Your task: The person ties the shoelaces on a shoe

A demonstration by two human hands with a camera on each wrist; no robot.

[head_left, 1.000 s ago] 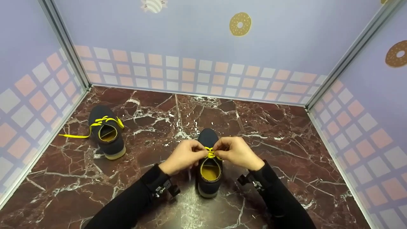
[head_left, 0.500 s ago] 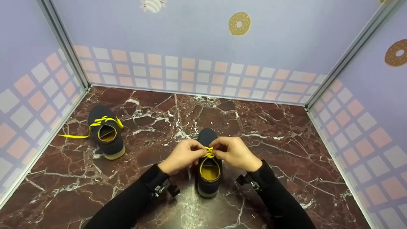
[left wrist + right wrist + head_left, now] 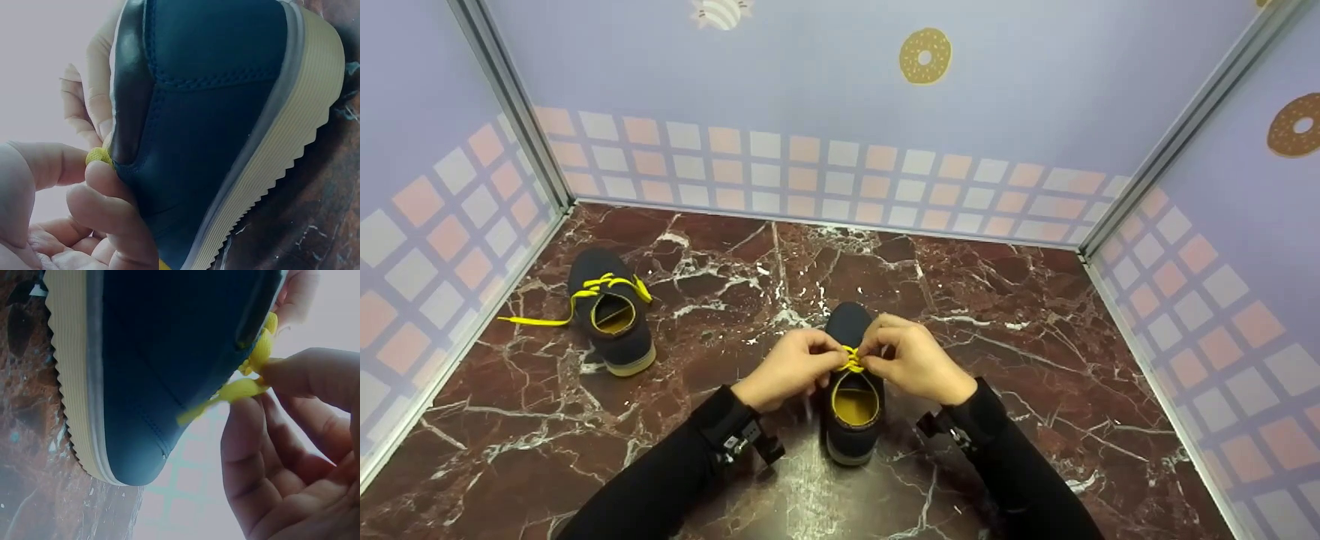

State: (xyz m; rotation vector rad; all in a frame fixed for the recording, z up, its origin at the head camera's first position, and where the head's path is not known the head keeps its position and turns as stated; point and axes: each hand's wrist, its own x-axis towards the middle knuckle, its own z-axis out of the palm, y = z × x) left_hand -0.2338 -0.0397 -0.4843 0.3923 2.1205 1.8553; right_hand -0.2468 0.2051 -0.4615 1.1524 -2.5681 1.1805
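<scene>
A dark shoe [image 3: 851,444] with a yellow lining stands upright, toe pointing away from me. Yellow shoelace [image 3: 852,367] crosses its front, between my two hands. From the left side my left hand [image 3: 791,369] pinches a bit of it between thumb and finger; the left wrist view shows the yellow lace [image 3: 98,156] between the fingertips, close against the shoe's edge. On the other side, my right hand [image 3: 919,364] pinches the lace [image 3: 243,390] too, and a short flat length sticks out past the fingers. The hands partly hide the lacing.
A second dark shoe [image 3: 601,268] stands to the left, with a loose yellow lace [image 3: 537,322] trailing onto the floor. Beneath is a dark red marbled floor [image 3: 997,315]. Lilac panels [image 3: 825,75] with metal corner posts enclose the back and both sides.
The right hand has shifted slightly, its fingers moving a little closer over the lace. The left hand and both shoes look almost the same.
</scene>
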